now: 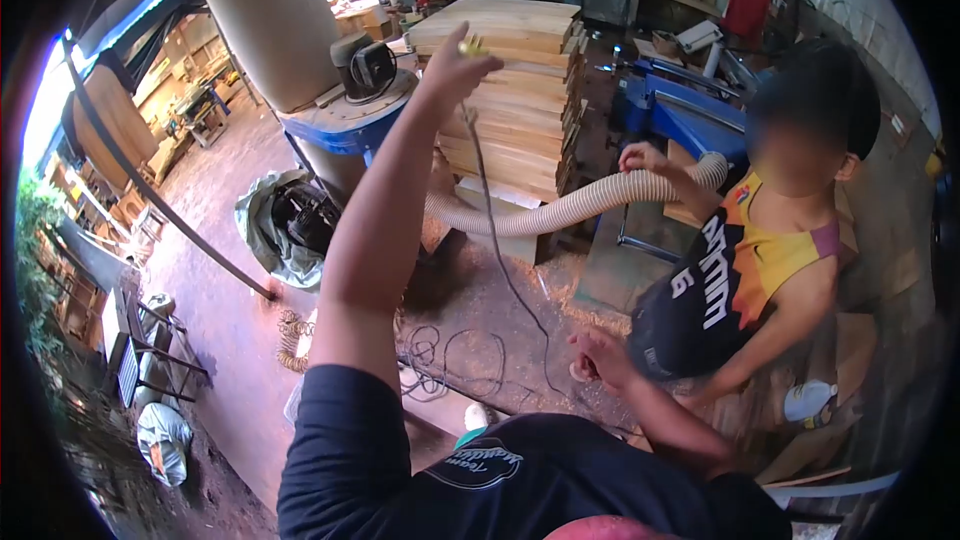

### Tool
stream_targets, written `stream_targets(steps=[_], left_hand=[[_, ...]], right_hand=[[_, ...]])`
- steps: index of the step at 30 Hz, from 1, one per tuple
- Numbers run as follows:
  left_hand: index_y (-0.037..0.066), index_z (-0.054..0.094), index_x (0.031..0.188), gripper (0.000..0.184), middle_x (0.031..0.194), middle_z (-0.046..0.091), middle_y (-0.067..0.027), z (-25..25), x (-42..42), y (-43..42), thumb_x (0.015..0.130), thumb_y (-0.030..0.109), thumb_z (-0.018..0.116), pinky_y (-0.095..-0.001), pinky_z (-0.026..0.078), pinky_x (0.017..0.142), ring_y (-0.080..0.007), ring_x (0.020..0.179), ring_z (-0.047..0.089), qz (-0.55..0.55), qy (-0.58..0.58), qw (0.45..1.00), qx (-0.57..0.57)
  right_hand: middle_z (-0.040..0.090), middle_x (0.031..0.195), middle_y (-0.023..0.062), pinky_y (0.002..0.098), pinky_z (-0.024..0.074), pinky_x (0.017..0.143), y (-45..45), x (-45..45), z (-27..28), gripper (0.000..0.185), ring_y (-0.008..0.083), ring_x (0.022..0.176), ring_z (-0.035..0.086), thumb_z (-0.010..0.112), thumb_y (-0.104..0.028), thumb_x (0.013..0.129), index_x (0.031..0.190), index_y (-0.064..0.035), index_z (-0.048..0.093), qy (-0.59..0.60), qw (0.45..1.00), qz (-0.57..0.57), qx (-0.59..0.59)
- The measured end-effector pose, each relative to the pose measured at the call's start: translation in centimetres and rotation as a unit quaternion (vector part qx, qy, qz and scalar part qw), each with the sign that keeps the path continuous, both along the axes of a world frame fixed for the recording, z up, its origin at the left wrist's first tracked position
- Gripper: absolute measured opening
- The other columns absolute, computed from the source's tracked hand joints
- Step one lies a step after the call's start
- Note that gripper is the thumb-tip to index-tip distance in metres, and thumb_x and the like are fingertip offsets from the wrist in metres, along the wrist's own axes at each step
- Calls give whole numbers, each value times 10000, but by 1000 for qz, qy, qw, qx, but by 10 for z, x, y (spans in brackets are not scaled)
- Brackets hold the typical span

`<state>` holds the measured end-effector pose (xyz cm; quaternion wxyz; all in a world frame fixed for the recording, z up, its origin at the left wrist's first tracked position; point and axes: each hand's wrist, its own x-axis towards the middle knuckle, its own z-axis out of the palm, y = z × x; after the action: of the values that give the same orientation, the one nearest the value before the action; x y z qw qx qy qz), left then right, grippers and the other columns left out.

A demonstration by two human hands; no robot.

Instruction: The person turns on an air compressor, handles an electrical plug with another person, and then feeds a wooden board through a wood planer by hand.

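Note:
My left hand (455, 78) is raised at arm's length in front of the wood stack. Its fingers are closed around the upper end of a dark cord (488, 202), and a small yellow piece (472, 44) shows between thumb and forefinger. From this hand the cord hangs down to the floor. My right hand (603, 358) is low, in front of my body, with fingers curled; what they hold, if anything, I cannot make out. Close to it on the right is a co-worker in a sleeveless jersey (715, 275), one hand (645, 158) raised near a ribbed hose.
Stacked wooden boards (510, 80) stand ahead, beside a dust collector (270, 25) with a motor. The ribbed hose (560, 212) runs across to a blue machine (690, 105). Coiled cable (440, 360) lies on the sawdust-strewn floor. A dark bent pole (150, 185) crosses the left side.

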<state>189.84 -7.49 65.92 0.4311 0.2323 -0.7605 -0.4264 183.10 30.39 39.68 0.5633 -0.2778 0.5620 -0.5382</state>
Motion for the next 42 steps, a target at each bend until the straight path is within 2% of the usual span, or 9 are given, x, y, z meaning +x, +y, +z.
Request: stream_targets(steps=[14, 20, 24, 27, 28, 32, 36, 39, 42], left_hand=[[54, 611, 919, 260, 900, 598, -30, -142, 104, 116, 710, 171, 712, -281, 464, 753, -126, 851, 572, -359, -111, 922, 92], [51, 589, 925, 235, 906, 599, -34, -202, 120, 241, 734, 74, 723, -252, 457, 740, -101, 852, 561, -432, -2, 855, 288], [62, 561, 878, 403, 815, 572, -32, -227, 154, 236, 673, 297, 817, -253, 447, 633, -134, 719, 550, -317, 111, 892, 303], [107, 488, 1006, 329, 675, 471, 58, -247, 209, 170, 772, 206, 696, -187, 387, 540, -49, 596, 438, -343, 329, 725, 498], [100, 464, 1086, 314, 673, 479, 49, -230, 208, 166, 840, 224, 616, -180, 396, 573, -51, 602, 456, -268, 293, 892, 217], [62, 470, 1132, 242, 806, 549, 22, -273, 295, 118, 925, 171, 531, -181, 393, 559, -45, 626, 446, -178, 340, 857, 344], [59, 536, 1239, 326, 687, 379, 60, -273, 315, 125, 941, 190, 508, -190, 272, 465, -33, 557, 325, 309, 263, 847, 343], [146, 559, 812, 151, 565, 289, 84, -316, 339, 131, 940, 220, 527, -190, 236, 440, -34, 472, 259, 333, 133, 918, 168], [111, 600, 1014, 190, 676, 493, 52, -384, 388, 142, 876, 235, 639, -189, 288, 422, -39, 500, 395, 251, 193, 871, 376]], right_hand=[[583, 921, 53, 244, 487, 637, 26, 12, -65, 363, 99, 737, 559, 565, -200, 926, 1241, -52, 465, 39, 994, 86, 62], [531, 1187, 90, 326, 416, 950, -33, 52, -41, 483, 195, 1079, 521, 625, -282, 892, 1271, -45, 443, 127, 931, 233, -252], [610, 821, 71, 345, 467, 778, -44, 56, -104, 340, 173, 835, 574, 556, -342, 921, 970, -7, 591, 182, 900, 396, -22], [653, 769, 88, 362, 480, 649, -12, 26, -225, 276, 177, 704, 589, 581, -269, 862, 943, -14, 647, 35, 970, 239, 29], [669, 782, 99, 371, 483, 630, 0, 14, -238, 238, 194, 687, 600, 596, -248, 825, 927, -43, 664, 276, 930, 206, 125], [672, 799, 156, 386, 500, 667, 134, -55, -242, 202, 267, 726, 641, 611, -195, 774, 905, -58, 682, 410, 890, 33, 196], [664, 853, 207, 391, 489, 712, 249, -106, -259, 216, 290, 771, 653, 629, -139, 799, 969, -13, 674, 407, 866, 4, 291], [638, 922, 234, 421, 469, 732, 268, -112, -238, 288, 372, 863, 623, 591, -267, 870, 962, 1, 640, 462, 817, -20, 344], [631, 921, 260, 471, 466, 740, 250, -113, -269, 361, 416, 883, 615, 531, -332, 902, 924, 17, 621, 440, 850, 29, 288]])
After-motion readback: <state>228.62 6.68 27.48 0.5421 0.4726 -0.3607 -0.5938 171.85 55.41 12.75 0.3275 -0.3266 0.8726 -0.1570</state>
